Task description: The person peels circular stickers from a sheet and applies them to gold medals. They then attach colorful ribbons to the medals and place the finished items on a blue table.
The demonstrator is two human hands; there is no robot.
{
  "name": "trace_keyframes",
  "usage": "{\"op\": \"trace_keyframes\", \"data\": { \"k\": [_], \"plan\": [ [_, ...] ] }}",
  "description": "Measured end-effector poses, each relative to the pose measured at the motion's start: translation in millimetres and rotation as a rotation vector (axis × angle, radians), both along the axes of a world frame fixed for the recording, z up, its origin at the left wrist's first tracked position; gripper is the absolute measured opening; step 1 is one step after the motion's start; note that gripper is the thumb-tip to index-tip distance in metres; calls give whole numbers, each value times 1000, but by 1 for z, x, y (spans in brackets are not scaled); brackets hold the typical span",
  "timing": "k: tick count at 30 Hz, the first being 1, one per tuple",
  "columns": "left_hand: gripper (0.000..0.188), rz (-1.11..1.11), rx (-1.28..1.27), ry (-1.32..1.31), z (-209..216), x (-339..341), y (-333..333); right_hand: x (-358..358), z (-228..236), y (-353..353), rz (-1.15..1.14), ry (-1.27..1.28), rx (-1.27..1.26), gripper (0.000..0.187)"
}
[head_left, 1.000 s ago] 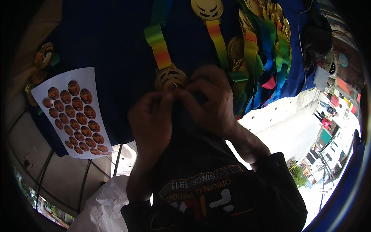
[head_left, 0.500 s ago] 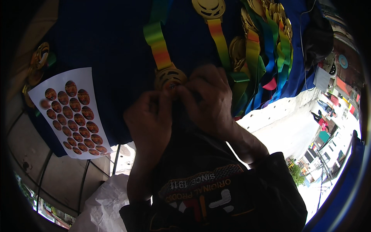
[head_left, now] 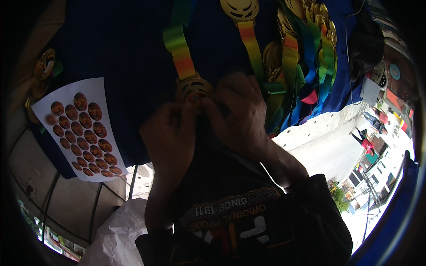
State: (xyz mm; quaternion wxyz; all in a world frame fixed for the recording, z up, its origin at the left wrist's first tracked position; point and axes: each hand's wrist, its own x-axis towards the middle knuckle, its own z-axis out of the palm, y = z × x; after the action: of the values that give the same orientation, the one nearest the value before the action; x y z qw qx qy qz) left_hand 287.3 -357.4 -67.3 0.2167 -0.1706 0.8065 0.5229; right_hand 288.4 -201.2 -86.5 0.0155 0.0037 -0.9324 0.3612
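Between my hands is a gold medal on a ribbon that runs from orange through yellow to green, away from me over the dark blue cloth. A round orange-brown sticker sits at the medal's middle. My left hand is closed, thumb and finger pinching the medal's near edge beside the sticker. Closed from the other side is my right hand, its thumb at the sticker's right edge. Fingertips and shadow hide the medal's near rim. A white sheet of round stickers lies to the left.
Another gold medal lies ahead, ribbon toward me. Several piled medals with rainbow ribbons fill the right side; more medals lie at far left. A whitish plastic bag is at lower left. People stand in the distance at right.
My hands stay pinched on the medal, with only a slight shift of the left hand and ribbon to the left. The people in the distance have moved a little.
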Motion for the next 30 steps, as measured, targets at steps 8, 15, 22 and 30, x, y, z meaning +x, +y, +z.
{"op": "trace_keyframes", "data": {
  "k": [8, 15, 22, 30],
  "plan": [
    [22, 8, 12, 26, -1, 0, 0, -1, 0, -1, -1, 3, 3, 13],
    [23, 12, -4, -13, 3, -3, 2, -1, 2, -1, -5, -16, 7, 14],
    [22, -6, -31, -18, 3, -4, 1, -2, 2, -1, -9, -29, 16, 13],
    [22, 4, -11, -9, 2, -3, 2, -3, 3, -2, -12, -30, 21, 14]
  ]
}}
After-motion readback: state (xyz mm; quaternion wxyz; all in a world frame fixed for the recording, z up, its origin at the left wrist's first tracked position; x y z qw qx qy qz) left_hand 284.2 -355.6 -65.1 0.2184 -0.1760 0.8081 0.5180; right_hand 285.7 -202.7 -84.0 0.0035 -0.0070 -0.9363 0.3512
